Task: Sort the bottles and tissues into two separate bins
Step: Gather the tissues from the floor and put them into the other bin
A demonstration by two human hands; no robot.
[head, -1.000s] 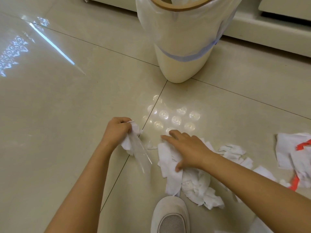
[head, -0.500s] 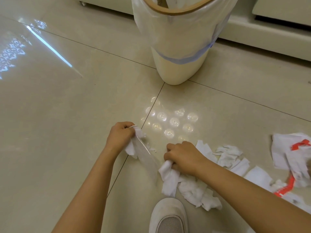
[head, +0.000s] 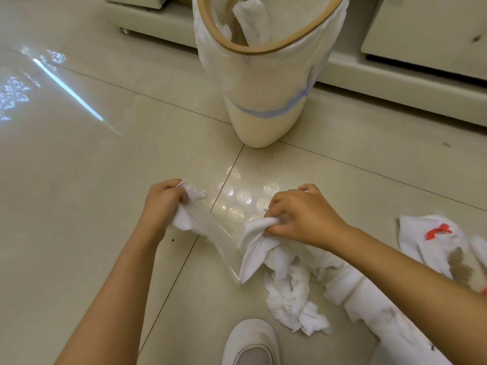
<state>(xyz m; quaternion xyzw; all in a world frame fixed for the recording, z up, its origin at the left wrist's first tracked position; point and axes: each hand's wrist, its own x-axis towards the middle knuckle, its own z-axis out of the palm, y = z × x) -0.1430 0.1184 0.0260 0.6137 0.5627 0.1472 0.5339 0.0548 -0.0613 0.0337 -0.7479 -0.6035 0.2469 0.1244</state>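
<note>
**A:** Going left to right, what's each side doing? I see a window reflection on the floor (head: 79, 206) way over on the left, nothing there to pick up.

**B:** Right. Then the left hand (head: 164, 204) is curled tight around a wad of tissue (head: 181, 221) plus a clear plastic sheet (head: 216, 233) that droops from it toward the floor. My guess is it's acting as the collector, so whatever gets gathered gets stacked there.

**A:** And the right hand (head: 300, 216)?

**B:** Fingers pinched onto a bunched tissue (head: 253, 246), lifting it off the pile. The tail hangs down and overlaps the lower end of the plastic sheet. The two hands are apart, each clamped on its own bundle.

**A:** Where does the stuff go?

**B:** The bin (head: 266, 101) straight ahead, lined with a plastic bag, already has white tissue in it. So I'd say that's the tissue bin. It stands a bit beyond the hands, well within reach.

**A:** What's left?

**B:** Plenty. Crumpled tissues (head: 295, 299) lie just beside a white shoe (head: 250, 343), and further right there are stained sheets with red scraps (head: 437, 230). No bottles or second bin visible from this angle, so the sort looks far from done.
</note>
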